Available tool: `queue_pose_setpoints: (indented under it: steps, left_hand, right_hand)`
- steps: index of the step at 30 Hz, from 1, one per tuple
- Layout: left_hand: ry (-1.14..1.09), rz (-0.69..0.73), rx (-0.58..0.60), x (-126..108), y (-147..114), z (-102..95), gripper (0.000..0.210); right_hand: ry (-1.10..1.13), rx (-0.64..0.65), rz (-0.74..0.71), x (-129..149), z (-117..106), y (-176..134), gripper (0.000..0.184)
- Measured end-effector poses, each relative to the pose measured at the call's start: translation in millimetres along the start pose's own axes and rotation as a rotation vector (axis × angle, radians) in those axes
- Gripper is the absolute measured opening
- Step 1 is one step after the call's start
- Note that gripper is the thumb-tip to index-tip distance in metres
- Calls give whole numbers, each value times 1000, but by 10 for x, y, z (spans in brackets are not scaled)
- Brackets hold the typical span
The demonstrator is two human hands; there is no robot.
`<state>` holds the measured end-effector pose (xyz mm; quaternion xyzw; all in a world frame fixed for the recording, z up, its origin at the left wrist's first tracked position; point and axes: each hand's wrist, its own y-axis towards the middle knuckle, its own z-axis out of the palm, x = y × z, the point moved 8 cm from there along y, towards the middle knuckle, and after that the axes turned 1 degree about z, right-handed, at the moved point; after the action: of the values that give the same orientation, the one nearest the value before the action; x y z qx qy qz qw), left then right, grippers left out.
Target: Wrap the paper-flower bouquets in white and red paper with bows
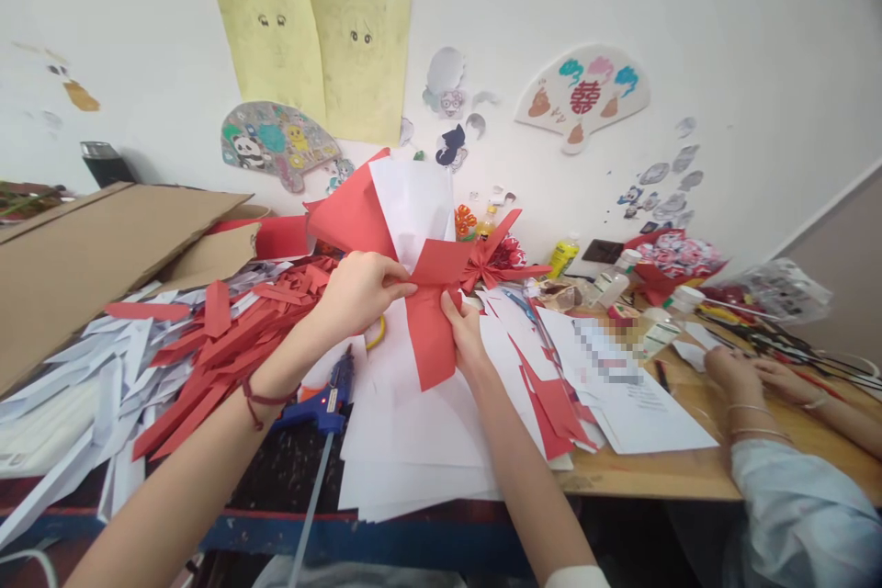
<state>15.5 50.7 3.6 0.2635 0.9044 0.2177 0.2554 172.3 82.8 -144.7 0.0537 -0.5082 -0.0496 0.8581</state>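
Left hand (365,294) and right hand (466,331) are both closed on an upright red-and-white paper bundle (441,262), held over stacked white sheets (420,455). The former pinches its left edge between thumb and fingers; the latter grips lower on the right, thumb in front, other fingers mostly hidden. Near left, the forearm partly covers a blue glue gun (329,409). Pixelation obscures a printed sheet (648,418) on the right.
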Motion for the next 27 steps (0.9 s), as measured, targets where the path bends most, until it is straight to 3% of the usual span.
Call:
queue_pose_setpoints:
  steps: [4,9,12,17,22,27]
  left_hand:
    - [-182,-97,-186,68,-153,51,16]
    - [-375,-202,-378,184,-289,254,27]
    - [-388,-225,-396,185,-291,343,31]
    - [-199,-192,-365,91,-259,398,36]
    - [-305,-202,-443,114,-265,441,38]
    - [-376,-199,-450,132,-293,504,31]
  right_hand:
    - [5,-16,-8,1,-1,-5,36]
    - [5,-29,-17,0,-3,-3,40]
    - [20,-35,-26,3,6,-4,40]
    - [23,-28,-15,-9,26,-7,40]
    - [13,-70,7,-39,-3,-7,39]
    - [27,-70,8,-40,5,-9,41]
